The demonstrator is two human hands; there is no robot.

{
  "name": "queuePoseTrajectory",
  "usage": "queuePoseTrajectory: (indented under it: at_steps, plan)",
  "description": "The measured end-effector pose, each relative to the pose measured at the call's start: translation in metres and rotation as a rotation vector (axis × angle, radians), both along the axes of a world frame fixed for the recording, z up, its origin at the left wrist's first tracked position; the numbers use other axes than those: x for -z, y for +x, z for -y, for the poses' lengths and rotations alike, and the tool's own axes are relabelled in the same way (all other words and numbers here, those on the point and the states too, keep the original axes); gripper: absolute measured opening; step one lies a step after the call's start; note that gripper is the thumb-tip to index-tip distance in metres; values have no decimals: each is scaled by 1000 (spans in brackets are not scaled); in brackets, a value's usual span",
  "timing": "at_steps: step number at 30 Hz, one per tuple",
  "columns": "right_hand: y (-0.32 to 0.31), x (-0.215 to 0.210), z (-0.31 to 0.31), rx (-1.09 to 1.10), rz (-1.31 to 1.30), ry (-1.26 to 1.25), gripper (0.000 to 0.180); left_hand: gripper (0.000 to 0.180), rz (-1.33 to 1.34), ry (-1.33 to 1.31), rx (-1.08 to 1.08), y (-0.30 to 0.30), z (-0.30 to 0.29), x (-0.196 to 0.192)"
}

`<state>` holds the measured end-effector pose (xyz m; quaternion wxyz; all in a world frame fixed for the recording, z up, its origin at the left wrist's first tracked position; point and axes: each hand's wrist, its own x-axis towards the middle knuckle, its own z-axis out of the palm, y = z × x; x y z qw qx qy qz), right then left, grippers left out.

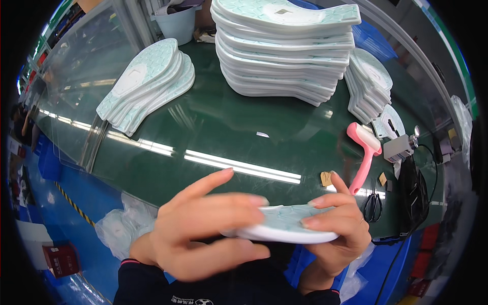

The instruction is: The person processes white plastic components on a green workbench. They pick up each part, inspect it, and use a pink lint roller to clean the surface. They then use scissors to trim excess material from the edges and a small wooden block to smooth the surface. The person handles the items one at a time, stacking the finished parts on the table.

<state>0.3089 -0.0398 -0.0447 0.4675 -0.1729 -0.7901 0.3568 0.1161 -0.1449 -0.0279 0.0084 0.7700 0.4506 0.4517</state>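
Above the near table edge I hold a white plastic panel [284, 218] with a mint-green pattern, tilted so its thick white rim shows. My right hand [338, 218] grips its right end, with fingers on the patterned face. Around the left end is my left hand [203, 223], one finger raised off it and others above and below the rim, slightly blurred. Similar curved panels make a tall stack [284, 66] at the far middle, a low fanned stack [147, 81] at the left and another stack [368, 84] at the right.
On the right lie a pink-handled roller [363, 157], black scissors [373, 207], a grey gauge-like device [399, 148], a small tan block [326, 179] and a black bag [413, 193]. A light-blue bucket [175, 24] stands behind. Clear plastic bags [124, 226] sit below the table's left edge.
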Motion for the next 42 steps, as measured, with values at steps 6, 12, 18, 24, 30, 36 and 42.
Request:
queuePoseTrajectory:
  at_steps: [6, 12, 18, 24, 30, 36, 42]
  plan:
    - [0, 9, -1, -13, -47, -57, 24, 31, 259, -133, -165, 7, -2, 18]
    - [0, 7, -3, -98, 32, -156, 31, 20, 393, -70, -20, 2, -2, 22]
    - [0, 15, 2, -105, 18, -85, 31, 7, 357, -23, -87, 8, -1, 21]
    - [0, 15, 4, -92, 19, -122, 30, 16, 317, -16, -54, 8, 2, 18]
    - [0, 17, 5, -89, 6, -134, 30, 4, 276, -6, -67, 9, 3, 17]
    - [-1, 18, 6, -72, 2, -132, 31, 18, 279, -5, -67, 9, 5, 17]
    - [0, 28, -5, -104, 13, -127, 44, 12, 240, -26, -150, 6, 2, 21]
